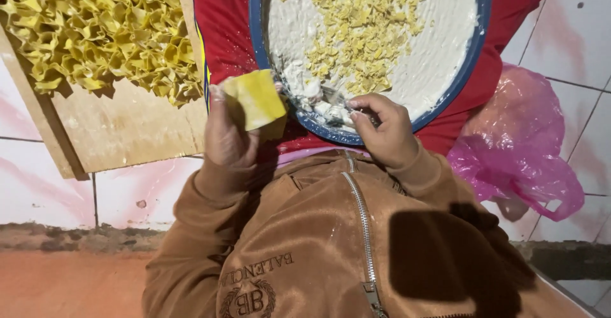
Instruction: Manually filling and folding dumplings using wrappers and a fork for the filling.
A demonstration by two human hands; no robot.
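Nearest the camera is the person's brown zipped jacket (305,254), and both hands reach out from its sleeves.

The left hand (226,137) is curled loosely around a square yellow dough wrapper (254,98), which lies flat across the fingers with one corner pointing up. The right hand (382,130) is pinched shut on a small utensil (331,102), apparently a spoon or flat scoop. Its tip is pushed into the white filling (318,98) at the near rim of the blue-rimmed round tray (474,51); how much it has picked up cannot be told.

To do this well, I would judge that only a small dab of filling should be taken. It should go on the middle of the wrapper, with the edges kept clean, and the left palm should stay cupped so the sheet does not droop.

The tray is coated with white paste and scattered with yellow crumbs (363,25). It rests on red cloth (223,32). To the left, a wooden board (127,127) carries a heap of folded yellow dumplings (95,32). A crumpled pink plastic bag (509,159) lies on the tiled floor (38,184) to the right.
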